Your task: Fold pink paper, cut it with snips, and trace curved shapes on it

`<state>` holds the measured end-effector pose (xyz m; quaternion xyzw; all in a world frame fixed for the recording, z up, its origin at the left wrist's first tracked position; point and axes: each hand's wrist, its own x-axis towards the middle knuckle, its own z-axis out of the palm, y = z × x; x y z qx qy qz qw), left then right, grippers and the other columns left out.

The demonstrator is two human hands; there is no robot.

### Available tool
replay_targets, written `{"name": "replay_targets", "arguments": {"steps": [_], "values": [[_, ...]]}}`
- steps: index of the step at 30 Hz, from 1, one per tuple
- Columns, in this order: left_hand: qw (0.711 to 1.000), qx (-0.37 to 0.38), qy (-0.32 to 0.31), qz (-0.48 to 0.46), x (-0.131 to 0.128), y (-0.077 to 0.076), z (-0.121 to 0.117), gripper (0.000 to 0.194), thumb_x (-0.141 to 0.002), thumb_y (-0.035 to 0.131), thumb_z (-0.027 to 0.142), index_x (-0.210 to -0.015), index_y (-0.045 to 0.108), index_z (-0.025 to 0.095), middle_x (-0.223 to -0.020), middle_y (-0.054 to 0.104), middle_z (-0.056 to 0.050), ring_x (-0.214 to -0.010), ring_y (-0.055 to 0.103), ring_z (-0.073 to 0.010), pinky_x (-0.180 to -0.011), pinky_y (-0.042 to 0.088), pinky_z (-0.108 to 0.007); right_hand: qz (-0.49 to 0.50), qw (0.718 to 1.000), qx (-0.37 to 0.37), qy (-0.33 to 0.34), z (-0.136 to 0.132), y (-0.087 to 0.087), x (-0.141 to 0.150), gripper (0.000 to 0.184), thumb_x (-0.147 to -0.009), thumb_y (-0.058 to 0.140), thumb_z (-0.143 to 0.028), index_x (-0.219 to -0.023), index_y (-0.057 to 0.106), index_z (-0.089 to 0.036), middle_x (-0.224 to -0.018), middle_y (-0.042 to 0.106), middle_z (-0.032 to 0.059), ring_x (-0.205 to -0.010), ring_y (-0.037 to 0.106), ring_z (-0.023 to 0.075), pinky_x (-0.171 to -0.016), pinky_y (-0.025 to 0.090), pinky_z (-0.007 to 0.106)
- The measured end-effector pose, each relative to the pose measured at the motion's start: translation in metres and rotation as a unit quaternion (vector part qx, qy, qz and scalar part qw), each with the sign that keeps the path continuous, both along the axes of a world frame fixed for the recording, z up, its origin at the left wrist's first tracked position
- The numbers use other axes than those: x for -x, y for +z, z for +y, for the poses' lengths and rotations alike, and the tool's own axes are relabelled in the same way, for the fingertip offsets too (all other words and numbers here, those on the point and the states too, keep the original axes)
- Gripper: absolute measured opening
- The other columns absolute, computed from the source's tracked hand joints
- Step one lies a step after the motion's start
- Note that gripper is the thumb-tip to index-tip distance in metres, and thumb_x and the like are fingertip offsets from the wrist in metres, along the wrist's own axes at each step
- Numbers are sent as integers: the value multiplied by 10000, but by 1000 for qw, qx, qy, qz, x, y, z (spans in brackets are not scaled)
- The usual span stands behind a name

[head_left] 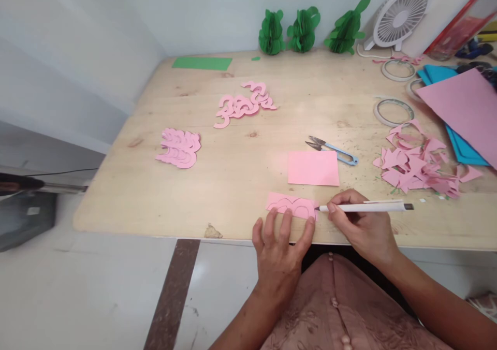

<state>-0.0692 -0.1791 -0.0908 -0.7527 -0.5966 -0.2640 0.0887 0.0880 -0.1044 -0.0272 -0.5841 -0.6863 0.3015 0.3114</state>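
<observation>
Near the table's front edge lies a small pink paper strip (292,203) with curved outlines drawn on it. The spread fingers of my left hand (280,244) press its lower edge flat. In my right hand (361,225) a white pen (370,206) lies almost level, its tip at the strip's right end. Just beyond the strip is a plain pink paper rectangle (312,168), which touches or partly covers a pair of blue-handled thread snips (330,149).
Pink cut-out shapes lie in a stack (179,148) and a loose pile (244,104). Pink scraps (419,163) and tape rolls (394,113) are at right. Green paper figures (303,30) and a fan (402,17) stand by the wall. A green strip (202,63) lies far left.
</observation>
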Motion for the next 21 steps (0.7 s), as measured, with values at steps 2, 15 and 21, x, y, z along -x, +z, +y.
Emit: {"name": "replay_targets", "arguments": {"steps": [2,15,21], "values": [[1000,-13,-1,-4,0,-2,1,481,-787,593,111,-1216,605,329,-1258,530,-118,-1287,388,-353,-1028,278,-569,-2,1000,-3,-2,1,-1,1,140,-826,544,-269,-706,578,-207,-601,591,-18,-502,533,115,-463,403,222],[1000,-5,-4,-3,1,-2,0,482,-795,592,129,-1232,597,331,-1265,533,-118,-1289,388,-363,-1028,277,-572,45,989,-90,105,-5,-3,-7,153,-897,535,-203,-1016,630,-217,-931,711,30,-828,666,157,-736,516,272],[1000,-2,-8,-5,1,-3,0,490,-798,579,131,-1250,586,321,-1309,522,-117,-1299,376,-365,-1028,272,-576,-9,969,-149,194,-4,-9,-8,255,-895,503,-135,-1122,616,-165,-913,716,72,-752,639,183,-670,512,329]]}}
